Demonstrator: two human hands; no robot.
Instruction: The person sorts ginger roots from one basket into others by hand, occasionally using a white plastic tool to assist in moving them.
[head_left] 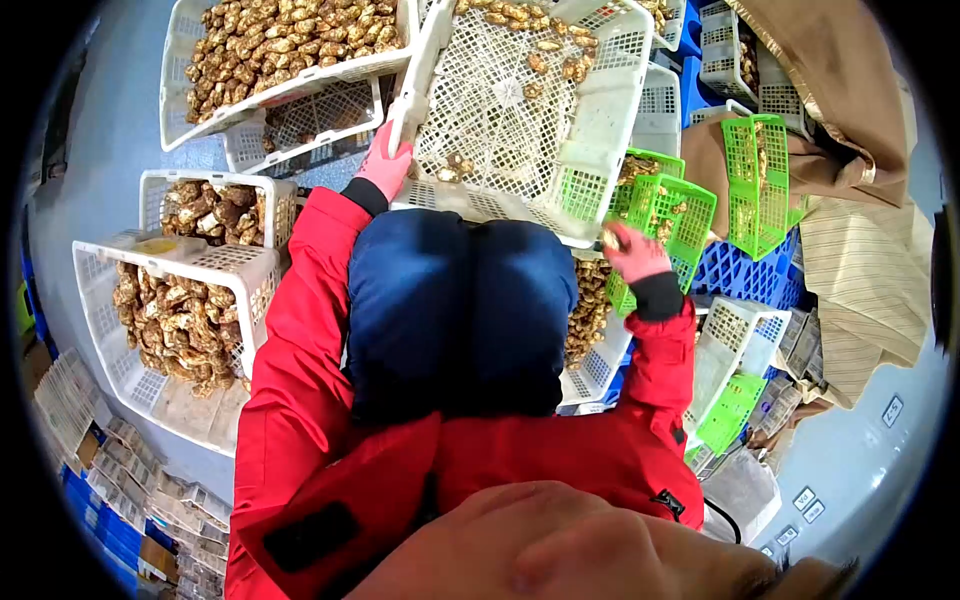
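A white plastic crate (608, 120) rests tilted over the person's knees, with several brown knobbly pieces at its far end and a few near its close left corner. My left hand (386, 165), in a pink glove, is closed on the crate's left rim. My right hand (636, 252), also in pink, is beside the crate's near right corner, fingers curled round a small pale-brown piece (610, 238). Just right of that hand stands a green basket (690, 210) holding a few small pieces.
White crates of brown pieces stand at the upper left (180, 100) and left (100, 300). Another green basket (757, 190) sits on a blue pallet (735, 270) at right. Brown cloth (830, 80) covers things at the upper right. A loaded crate (590, 385) lies beside the right knee.
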